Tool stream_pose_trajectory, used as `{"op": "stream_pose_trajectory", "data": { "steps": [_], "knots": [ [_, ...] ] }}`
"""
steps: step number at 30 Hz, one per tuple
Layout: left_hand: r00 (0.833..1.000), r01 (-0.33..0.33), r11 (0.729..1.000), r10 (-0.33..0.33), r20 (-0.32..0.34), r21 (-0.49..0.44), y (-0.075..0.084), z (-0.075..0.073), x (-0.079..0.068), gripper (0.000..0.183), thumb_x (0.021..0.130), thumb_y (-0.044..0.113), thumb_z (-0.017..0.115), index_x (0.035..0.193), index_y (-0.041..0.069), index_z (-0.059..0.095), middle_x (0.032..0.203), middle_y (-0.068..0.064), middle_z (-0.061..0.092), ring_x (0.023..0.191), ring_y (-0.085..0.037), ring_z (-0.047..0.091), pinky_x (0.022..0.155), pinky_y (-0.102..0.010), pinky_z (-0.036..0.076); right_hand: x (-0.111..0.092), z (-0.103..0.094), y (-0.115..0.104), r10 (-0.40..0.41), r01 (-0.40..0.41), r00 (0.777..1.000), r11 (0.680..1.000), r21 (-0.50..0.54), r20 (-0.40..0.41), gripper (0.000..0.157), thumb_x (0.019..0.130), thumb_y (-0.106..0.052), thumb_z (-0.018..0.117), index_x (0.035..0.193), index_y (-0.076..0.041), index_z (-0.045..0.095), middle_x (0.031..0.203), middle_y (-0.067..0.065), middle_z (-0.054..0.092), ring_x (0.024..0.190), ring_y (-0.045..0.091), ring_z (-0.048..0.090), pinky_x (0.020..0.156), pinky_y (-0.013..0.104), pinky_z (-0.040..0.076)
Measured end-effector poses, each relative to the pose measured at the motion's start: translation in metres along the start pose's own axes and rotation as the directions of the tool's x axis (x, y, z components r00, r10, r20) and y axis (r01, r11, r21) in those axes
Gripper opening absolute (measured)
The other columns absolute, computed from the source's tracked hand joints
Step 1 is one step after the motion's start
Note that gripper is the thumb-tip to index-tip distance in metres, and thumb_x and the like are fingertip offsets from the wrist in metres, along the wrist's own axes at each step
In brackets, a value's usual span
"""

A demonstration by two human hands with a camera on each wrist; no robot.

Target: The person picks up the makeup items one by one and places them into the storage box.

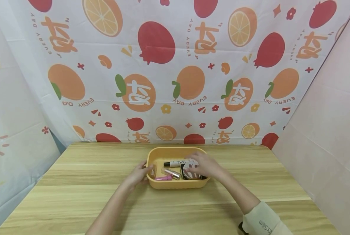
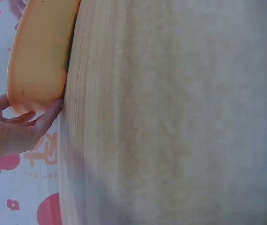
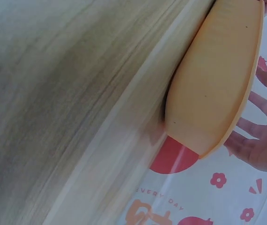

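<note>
A yellow plastic basket (image 1: pixel 179 185) stands on the wooden table, with several cosmetics inside. My left hand (image 1: pixel 138 174) holds its left end, thumb over the rim and fingers against the outer wall; the left wrist view shows these fingers (image 2: pixel 49 117) low on the wall. Over the right side of the basket reaches my right hand (image 1: pixel 205 165), its fingers spread above a round patterned compact (image 1: pixel 189 173). In the right wrist view the spread right hand (image 3: pixel 264 126) appears beyond the rim, its fingertips partly hidden. Left of the compact lie a lipstick tube (image 1: pixel 172 173) and a white tube marked TWG (image 1: pixel 179 163).
A pink tube (image 1: pixel 163 178) and a small clear-brown item (image 1: pixel 153 171) are at the basket's left end. The wooden table (image 1: pixel 83 176) ends at a fruit-print curtain (image 1: pixel 169 85) behind, with pale curtains on both sides.
</note>
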State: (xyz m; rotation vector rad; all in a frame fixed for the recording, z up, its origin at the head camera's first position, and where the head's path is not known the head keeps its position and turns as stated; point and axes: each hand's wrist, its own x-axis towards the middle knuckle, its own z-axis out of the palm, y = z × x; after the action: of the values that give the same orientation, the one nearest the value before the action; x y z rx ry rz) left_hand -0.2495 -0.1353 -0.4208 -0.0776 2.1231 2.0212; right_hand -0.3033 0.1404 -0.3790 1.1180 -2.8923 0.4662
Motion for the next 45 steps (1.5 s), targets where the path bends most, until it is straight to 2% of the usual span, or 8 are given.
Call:
{"op": "stream_pose_trajectory", "data": {
  "steps": [12, 22, 30, 36, 41, 45],
  "knots": [
    [1.000, 0.003, 1.000, -0.003, -0.006, -0.002, -0.001, -0.001, 0.000, 0.055, 0.098, 0.013, 0.041, 0.141, -0.009, 0.015, 0.140, -0.036, 0.018, 0.125, -0.049, 0.024, 0.091, -0.054, 0.040, 0.000, 0.000, 0.003, -0.027, 0.026, 0.999, 0.999, -0.019, -0.045, 0.044, 0.085, -0.033, 0.065, 0.124, -0.015, 0.058, 0.125, 0.011, 0.052, 0.113, 0.030, 0.049, 0.087, 0.047, 0.044],
    [1.000, -0.009, 1.000, 0.009, -0.009, -0.014, 0.000, 0.001, 0.001, 0.054, 0.098, 0.012, 0.041, 0.140, -0.010, 0.016, 0.138, -0.036, 0.021, 0.123, -0.048, 0.030, 0.090, -0.052, 0.041, -0.007, -0.006, 0.006, -0.013, 0.015, 0.999, 1.000, 0.025, -0.051, 0.043, 0.086, -0.031, 0.065, 0.125, -0.015, 0.056, 0.129, 0.011, 0.049, 0.110, 0.032, 0.049, 0.076, 0.045, 0.049],
    [1.000, -0.011, 1.000, 0.011, -0.007, -0.003, -0.001, 0.002, -0.001, 0.054, 0.098, 0.013, 0.041, 0.140, -0.010, 0.017, 0.138, -0.037, 0.020, 0.123, -0.049, 0.029, 0.090, -0.052, 0.041, -0.013, -0.006, 0.011, -0.009, 0.010, 0.998, 1.000, 0.012, -0.057, 0.043, 0.085, -0.030, 0.066, 0.124, -0.015, 0.057, 0.127, 0.012, 0.051, 0.109, 0.032, 0.050, 0.078, 0.047, 0.048],
    [1.000, -0.001, 1.000, 0.001, -0.002, -0.002, 0.000, 0.003, -0.001, 0.055, 0.098, 0.013, 0.042, 0.141, -0.009, 0.015, 0.139, -0.036, 0.019, 0.124, -0.049, 0.027, 0.091, -0.053, 0.040, -0.016, -0.009, 0.013, 0.026, -0.025, 0.998, 1.000, 0.008, -0.052, 0.042, 0.086, -0.032, 0.064, 0.125, -0.017, 0.057, 0.127, 0.008, 0.052, 0.115, 0.032, 0.046, 0.084, 0.049, 0.046],
    [1.000, -0.001, 1.000, 0.001, -0.006, -0.012, 0.002, 0.003, 0.000, 0.055, 0.098, 0.013, 0.042, 0.141, -0.009, 0.016, 0.139, -0.036, 0.020, 0.124, -0.049, 0.028, 0.091, -0.053, 0.040, -0.018, -0.014, 0.019, 0.060, -0.054, 0.995, 0.996, 0.069, -0.083, 0.039, 0.087, -0.029, 0.064, 0.123, -0.018, 0.058, 0.128, 0.008, 0.051, 0.121, 0.032, 0.042, 0.090, 0.053, 0.041],
    [1.000, -0.008, 1.000, 0.008, 0.004, -0.023, -0.002, -0.001, -0.002, 0.057, 0.098, 0.017, 0.043, 0.140, -0.010, 0.016, 0.138, -0.036, 0.023, 0.124, -0.049, 0.029, 0.090, -0.051, 0.042, -0.021, -0.019, 0.030, 0.111, -0.097, 0.987, 0.988, 0.118, -0.113, 0.041, 0.087, -0.031, 0.064, 0.124, -0.014, 0.058, 0.128, 0.011, 0.050, 0.117, 0.032, 0.045, 0.090, 0.054, 0.040]
  ]
}}
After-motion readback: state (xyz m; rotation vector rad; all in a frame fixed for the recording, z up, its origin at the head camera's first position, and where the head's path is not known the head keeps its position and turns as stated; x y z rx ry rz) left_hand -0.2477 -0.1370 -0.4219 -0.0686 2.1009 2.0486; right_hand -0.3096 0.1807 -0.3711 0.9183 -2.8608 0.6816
